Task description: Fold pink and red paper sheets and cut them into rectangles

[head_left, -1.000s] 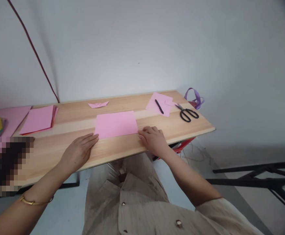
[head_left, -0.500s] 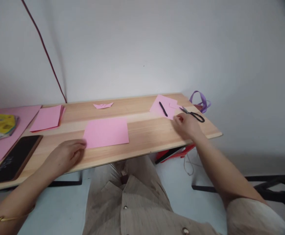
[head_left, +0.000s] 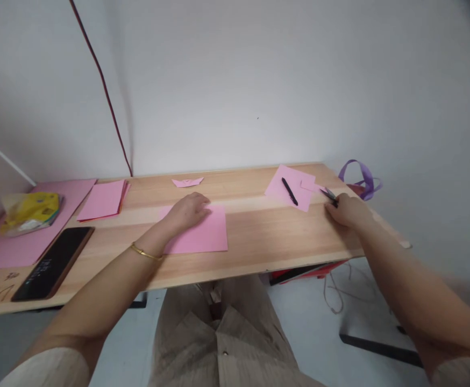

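My left hand (head_left: 189, 212) is over the upper part of a pink sheet of paper (head_left: 206, 236), its fingers loosely bent and a gap between thumb and fingers. I see nothing in it. At the table's right end, my right hand (head_left: 348, 210) is closed around the handles of a pair of scissors (head_left: 330, 194); the blades point away to the left and the handles are mostly hidden. Close by, a black pen (head_left: 289, 191) lies on another pink sheet (head_left: 274, 185), along with a small pink paper piece (head_left: 308, 184). A small folded pink paper shape (head_left: 187, 183) lies near the wall.
On the left are a pile of pink sheets (head_left: 102, 200), a phone (head_left: 53, 263) and a yellow plastic packet (head_left: 33, 212) on a large pink sheet (head_left: 73, 196). Purple ribbon (head_left: 366, 174) hangs past the right edge of the wooden table (head_left: 255, 236). A wall stands behind.
My left hand has moved from the sheet's left corner up and right over the sheet. My right hand has moved onto the scissors' handles. The view has shifted left.
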The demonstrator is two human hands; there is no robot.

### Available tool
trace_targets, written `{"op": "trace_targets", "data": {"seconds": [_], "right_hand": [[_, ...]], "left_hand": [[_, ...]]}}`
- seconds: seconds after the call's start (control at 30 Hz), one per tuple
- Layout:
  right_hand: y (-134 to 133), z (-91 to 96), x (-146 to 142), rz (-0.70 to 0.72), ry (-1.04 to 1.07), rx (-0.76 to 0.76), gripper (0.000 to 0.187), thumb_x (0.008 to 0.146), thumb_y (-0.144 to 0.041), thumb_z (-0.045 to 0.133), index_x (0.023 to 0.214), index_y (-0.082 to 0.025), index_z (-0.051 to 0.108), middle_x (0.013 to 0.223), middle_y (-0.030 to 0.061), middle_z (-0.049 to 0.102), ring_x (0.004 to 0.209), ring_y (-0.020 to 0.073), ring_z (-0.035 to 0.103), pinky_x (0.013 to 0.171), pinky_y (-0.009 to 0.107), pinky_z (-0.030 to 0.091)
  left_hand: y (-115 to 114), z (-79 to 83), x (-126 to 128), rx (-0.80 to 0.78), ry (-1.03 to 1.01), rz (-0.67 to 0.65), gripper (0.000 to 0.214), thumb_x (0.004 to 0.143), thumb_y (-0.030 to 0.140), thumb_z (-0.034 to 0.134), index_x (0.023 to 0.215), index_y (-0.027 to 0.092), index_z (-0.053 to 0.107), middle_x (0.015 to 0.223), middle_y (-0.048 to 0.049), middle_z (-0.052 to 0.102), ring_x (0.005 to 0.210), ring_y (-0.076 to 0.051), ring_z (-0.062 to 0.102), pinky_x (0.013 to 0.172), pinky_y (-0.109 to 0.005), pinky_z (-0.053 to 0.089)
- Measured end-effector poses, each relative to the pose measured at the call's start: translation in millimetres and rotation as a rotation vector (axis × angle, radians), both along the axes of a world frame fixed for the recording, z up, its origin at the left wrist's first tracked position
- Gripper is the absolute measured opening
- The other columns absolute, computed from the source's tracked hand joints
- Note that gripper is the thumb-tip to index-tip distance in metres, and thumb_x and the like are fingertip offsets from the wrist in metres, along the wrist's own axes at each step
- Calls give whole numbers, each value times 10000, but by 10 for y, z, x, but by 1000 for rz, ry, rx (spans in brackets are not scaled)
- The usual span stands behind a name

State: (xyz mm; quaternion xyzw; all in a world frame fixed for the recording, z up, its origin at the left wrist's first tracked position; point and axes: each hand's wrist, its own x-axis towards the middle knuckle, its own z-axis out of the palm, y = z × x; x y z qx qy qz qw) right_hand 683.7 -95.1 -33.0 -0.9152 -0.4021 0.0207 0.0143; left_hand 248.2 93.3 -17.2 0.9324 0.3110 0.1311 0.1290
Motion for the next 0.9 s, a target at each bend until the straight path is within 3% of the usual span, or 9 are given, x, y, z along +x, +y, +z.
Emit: {"op": "trace_targets", "data": {"seconds": [0.17, 0.3, 0.43, 0.5, 0.63, 0.77, 0.9], "right_hand": [[-12, -12, 1, -67, 24, 31, 431, 890, -373, 498, 1192, -66, 524, 1014, 248, 643, 900, 305, 618, 702, 348, 387], [-5, 104, -109, -83, 87, 320, 533, 860, -347, 542, 1308, -71, 459, 1010, 237, 651, 852, 285, 615, 689, 363, 399], [143, 260, -528, 159, -33, 536, 517, 811, -232, 524, 1316, -130, 480, 970, 141, 650, 856, 268, 604, 715, 353, 428], [235, 308, -824, 371, 14, 505, 504, 798, -225, 534, 1296, -150, 508, 1022, 131, 634, 854, 248, 603, 702, 328, 437], [333, 300, -1358, 723, 157, 267, 420, 838, -252, 518, 1252, -191, 556, 1019, 103, 621, 850, 222, 598, 681, 294, 433], [334, 209, -1606, 847, 216, 89, 389, 856, -212, 497, 1235, -211, 585, 1000, 87, 616, 834, 202, 595, 656, 273, 406], [318, 167, -1622, 869, 233, 66, 429, 858, -180, 483, 1276, -208, 571, 1020, 102, 607, 887, 216, 589, 688, 283, 419]], "left_hand": [[166, -192, 142, -32, 38, 14, 374, 803, 460, 672, 1055, 184, 674, 1072, -110, 623, 1027, -271, 562, 917, -428, 462], [190, -274, 93, -47, -54, 15, 347, 784, 443, 707, 1033, 205, 661, 1053, -88, 606, 1007, -261, 535, 925, -447, 436], [178, -306, 68, -66, -101, -11, 260, 785, 422, 713, 933, 223, 637, 1027, -58, 608, 995, -250, 525, 931, -446, 414], [171, -313, 69, -72, -112, -17, 248, 782, 413, 720, 898, 216, 625, 1025, -55, 615, 995, -247, 531, 931, -441, 409], [161, -322, 74, -54, -116, -27, 292, 783, 424, 725, 949, 205, 626, 1030, -66, 630, 994, -251, 548, 922, -436, 407], [177, -325, 86, -48, -64, -24, 373, 769, 458, 740, 1013, 200, 626, 1033, -71, 632, 993, -263, 552, 900, -436, 403], [206, -331, 103, -65, -47, -27, 349, 766, 465, 740, 965, 205, 619, 983, -55, 626, 939, -242, 552, 872, -414, 402]]}}
